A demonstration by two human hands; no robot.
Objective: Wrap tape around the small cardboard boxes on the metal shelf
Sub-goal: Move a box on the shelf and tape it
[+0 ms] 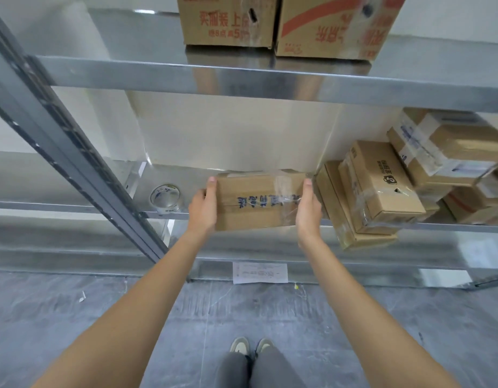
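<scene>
While both arms reach forward, head view: a small cardboard box is held between two bare hands at the front edge of the middle tier of the metal shelf.

Box held: brown corrugated card, oblong, flat-faced; dark blue printed characters across the near face; clear glossy tape wrinkled over its right end and top.

Left hand: flat against the box's left end, thumb lying up along the edge, fingers together behind the box and mostly hidden.

Right hand: flat against the taped right end, thumb up along the edge, fingers together and mostly hidden behind.

Tape roll: clear tape on a white ring core with blue print, lying on the same tier, just left of the left hand, apart from it.

Stack of small boxes: right of the held box, several brown cartons leaning and piled, bound in clear and printed tape; nearest one almost touches the right hand.

Large cartons: two on the upper tier, brown with red print, side by side.

Shelf: galvanised steel, shiny reflective decks, grey slotted upright slanting at left.

Floor: grey marbled tile; white paper sheet lying at the shelf's foot.

Shoes: pale toes, grey trousers above.
</scene>
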